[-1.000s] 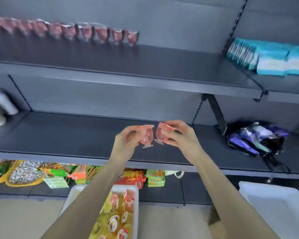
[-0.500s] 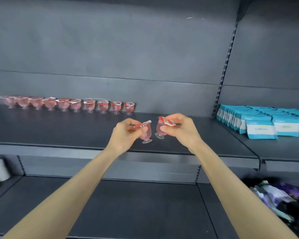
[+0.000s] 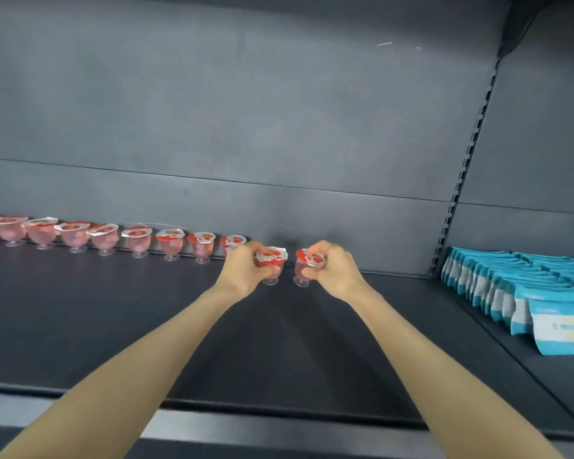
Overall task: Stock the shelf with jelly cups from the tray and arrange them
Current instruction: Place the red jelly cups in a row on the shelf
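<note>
A row of several pink jelly cups (image 3: 136, 241) with red-and-white lids stands along the back of the dark shelf (image 3: 113, 326), from the far left to the middle. My left hand (image 3: 244, 268) grips one pink jelly cup (image 3: 273, 260) at the right end of that row. My right hand (image 3: 333, 268) grips a second jelly cup (image 3: 304, 266) just to the right of it. Both cups are upright, their feet at or just above the shelf surface near the back wall. The tray is out of view.
Blue-and-white packets (image 3: 524, 293) stand in rows on the neighbouring shelf section at the right, past a slotted upright (image 3: 461, 180). The grey back panel (image 3: 279, 127) rises behind the cups. The shelf's front lip (image 3: 279, 422) runs under my forearms.
Both hands have carried their cups up from the lower shelf level and back to the rear of the upper shelf, at the right end of the row. The view has tilted upward.
</note>
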Tool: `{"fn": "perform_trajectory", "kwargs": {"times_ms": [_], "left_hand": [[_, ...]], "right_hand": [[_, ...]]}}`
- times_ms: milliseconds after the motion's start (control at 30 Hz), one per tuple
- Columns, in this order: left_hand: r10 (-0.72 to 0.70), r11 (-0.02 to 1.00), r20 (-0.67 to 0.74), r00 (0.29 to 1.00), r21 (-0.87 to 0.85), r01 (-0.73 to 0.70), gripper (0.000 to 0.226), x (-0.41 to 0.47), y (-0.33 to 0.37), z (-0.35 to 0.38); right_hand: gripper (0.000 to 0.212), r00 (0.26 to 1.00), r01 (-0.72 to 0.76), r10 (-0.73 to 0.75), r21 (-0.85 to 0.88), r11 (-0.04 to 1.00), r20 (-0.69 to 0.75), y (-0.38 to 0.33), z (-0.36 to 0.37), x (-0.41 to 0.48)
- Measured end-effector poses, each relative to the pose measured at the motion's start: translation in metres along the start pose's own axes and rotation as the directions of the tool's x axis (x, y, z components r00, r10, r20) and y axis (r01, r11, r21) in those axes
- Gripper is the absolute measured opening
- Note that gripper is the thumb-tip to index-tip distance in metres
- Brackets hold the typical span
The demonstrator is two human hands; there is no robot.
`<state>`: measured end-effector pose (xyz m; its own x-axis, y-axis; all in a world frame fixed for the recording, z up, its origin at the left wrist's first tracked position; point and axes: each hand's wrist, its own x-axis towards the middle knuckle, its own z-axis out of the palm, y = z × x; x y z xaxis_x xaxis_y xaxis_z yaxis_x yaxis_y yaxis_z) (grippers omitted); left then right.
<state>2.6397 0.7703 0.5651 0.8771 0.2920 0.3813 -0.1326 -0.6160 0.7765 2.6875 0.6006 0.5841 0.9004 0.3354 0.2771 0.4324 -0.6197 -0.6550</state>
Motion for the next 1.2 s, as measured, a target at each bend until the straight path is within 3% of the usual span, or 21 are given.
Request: {"fn": "perform_trajectory", "kwargs": {"times_ms": [333, 833, 1067, 1200], "left_hand": [[-0.024, 0.992, -0.021, 1.0, 0.122, 0.026, 0.032, 0.054, -0.037, 0.029], [-0.029, 0.952, 0.029, 0.999, 0.305, 0.019, 0.036, 0.063, -0.033, 0.03], [-0.067, 0.908, 0.126, 0.99, 0.419, 0.008, 0.035, 0.053, -0.013, 0.012], [-0.038, 0.875, 0.144, 0.989, 0.482, -0.036, 0.034, 0.034, 0.009, -0.013]], "right_hand": [[0.037, 0.998, 0.042, -0.038, -0.116, 0.992, 0.04, 0.029, 0.023, 0.065], [0.032, 0.995, 0.103, -0.097, -0.238, 0.966, 0.039, 0.026, 0.031, 0.071], [0.051, 0.996, 0.06, -0.037, -0.322, 0.945, 0.078, 0.009, 0.018, 0.057], [0.051, 0.997, 0.069, -0.054, -0.315, 0.947, 0.054, -0.013, -0.003, 0.036]]}}
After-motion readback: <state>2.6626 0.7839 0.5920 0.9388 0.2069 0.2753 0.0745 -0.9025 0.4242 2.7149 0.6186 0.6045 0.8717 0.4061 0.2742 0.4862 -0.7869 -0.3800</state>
